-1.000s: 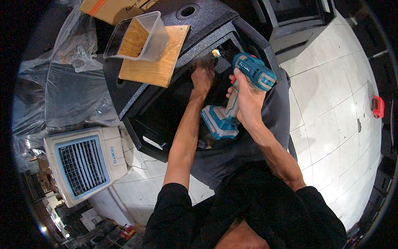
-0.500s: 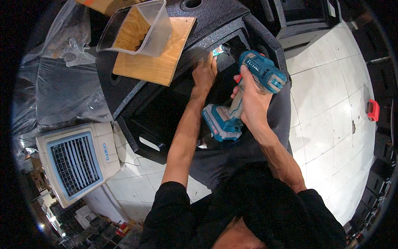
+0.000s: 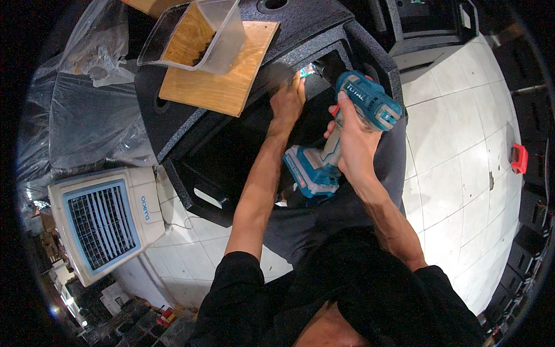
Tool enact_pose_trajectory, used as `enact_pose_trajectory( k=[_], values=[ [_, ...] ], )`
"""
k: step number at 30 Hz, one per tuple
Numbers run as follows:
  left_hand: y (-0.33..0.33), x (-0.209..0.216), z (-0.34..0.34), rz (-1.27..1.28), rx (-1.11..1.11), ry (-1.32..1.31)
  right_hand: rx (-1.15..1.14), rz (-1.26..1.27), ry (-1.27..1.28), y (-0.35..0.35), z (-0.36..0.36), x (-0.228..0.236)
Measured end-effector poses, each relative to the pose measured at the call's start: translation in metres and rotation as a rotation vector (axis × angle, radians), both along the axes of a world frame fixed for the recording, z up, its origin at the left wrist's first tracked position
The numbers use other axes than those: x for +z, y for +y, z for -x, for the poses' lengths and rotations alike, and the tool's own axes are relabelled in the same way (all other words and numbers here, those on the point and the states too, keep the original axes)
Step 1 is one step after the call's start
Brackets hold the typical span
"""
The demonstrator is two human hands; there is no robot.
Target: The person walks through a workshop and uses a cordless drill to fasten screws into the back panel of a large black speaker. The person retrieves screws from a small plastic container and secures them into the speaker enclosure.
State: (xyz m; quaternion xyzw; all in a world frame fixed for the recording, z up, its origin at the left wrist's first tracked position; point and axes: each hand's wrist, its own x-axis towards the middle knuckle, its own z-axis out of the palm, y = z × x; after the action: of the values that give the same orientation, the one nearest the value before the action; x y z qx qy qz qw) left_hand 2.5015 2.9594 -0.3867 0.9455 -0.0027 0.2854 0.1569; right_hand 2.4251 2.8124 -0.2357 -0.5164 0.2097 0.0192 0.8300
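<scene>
My right hand [image 3: 359, 141] is wrapped round the grip of a teal and grey cordless drill [image 3: 367, 99], with its battery base toward me and its nose pointing into an opening in a black, rough-coated cabinet [image 3: 378, 66]. Lit brightly in front of the drill's nose is a small shiny teal and silver piece [image 3: 307, 70]. The fingers of my left hand [image 3: 287, 103] are closed at it, inside the cabinet. Shadow and the drill hide the bit's tip and what it touches.
A wooden board [image 3: 199, 92] lies on the cabinet's left part, with a clear plastic tub [image 3: 230, 43] of small dark pieces on it. An air cooler [image 3: 104, 222] stands at left beside plastic sheeting [image 3: 92, 110]. A red object [image 3: 519, 158] is at far right, near white floor tiles [image 3: 445, 139].
The view has shifted slightly. Both hands, the drill and the small shiny piece keep nearly the same places relative to the cabinet.
</scene>
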Motion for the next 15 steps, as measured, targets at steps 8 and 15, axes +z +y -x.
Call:
enact_pose_trajectory(
  k=[8, 15],
  values=[
    [0.0007, -0.0018, 0.0012, 0.008, 0.013, 0.03, 0.001, 0.028, -0.015, 0.0009, -0.0009, 0.0029],
    [-0.0001, 0.0002, 0.0027, 0.023, 0.019, 0.066, 0.023, 0.036, -0.02, 0.0004, -0.0009, 0.0015]
  ],
)
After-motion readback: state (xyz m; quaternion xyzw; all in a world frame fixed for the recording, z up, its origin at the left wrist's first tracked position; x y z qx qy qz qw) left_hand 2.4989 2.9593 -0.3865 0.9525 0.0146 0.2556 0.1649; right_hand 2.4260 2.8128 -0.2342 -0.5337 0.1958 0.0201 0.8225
